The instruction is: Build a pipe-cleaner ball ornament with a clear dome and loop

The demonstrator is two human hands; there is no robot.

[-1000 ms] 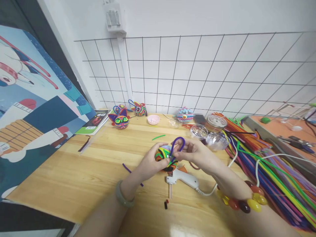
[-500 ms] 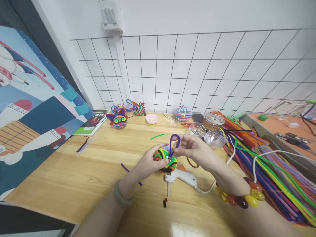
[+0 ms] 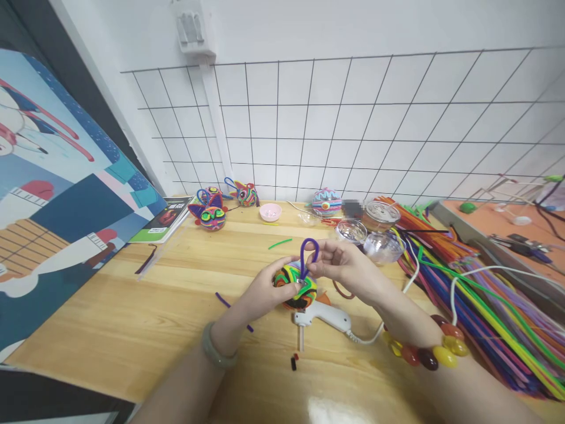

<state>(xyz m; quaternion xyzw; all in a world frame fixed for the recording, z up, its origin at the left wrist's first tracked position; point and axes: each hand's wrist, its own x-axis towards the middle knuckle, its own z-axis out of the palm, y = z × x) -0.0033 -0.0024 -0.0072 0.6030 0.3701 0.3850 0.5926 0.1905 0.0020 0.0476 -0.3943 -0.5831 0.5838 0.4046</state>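
Observation:
My left hand [image 3: 263,291] is wrapped round a ball covered in many-coloured pipe cleaners [image 3: 296,287], held just above the wooden table [image 3: 132,318]. My right hand [image 3: 342,264] pinches a purple pipe cleaner loop [image 3: 308,250] that stands up from the top of the ball. A white glue gun [image 3: 324,318] lies on the table right under the ball, with its cord running off to the right.
A heap of long coloured pipe cleaners [image 3: 477,294] fills the right side. Clear plastic half-shells [image 3: 383,246], a small pink bowl [image 3: 271,211], finished colourful figures [image 3: 210,212] and a booklet [image 3: 164,220] stand along the wire-grid wall. Short purple and green offcuts lie scattered.
The purple loop has grown narrower and more upright as my right hand pressed its ends toward the ball. Both hands stayed in place.

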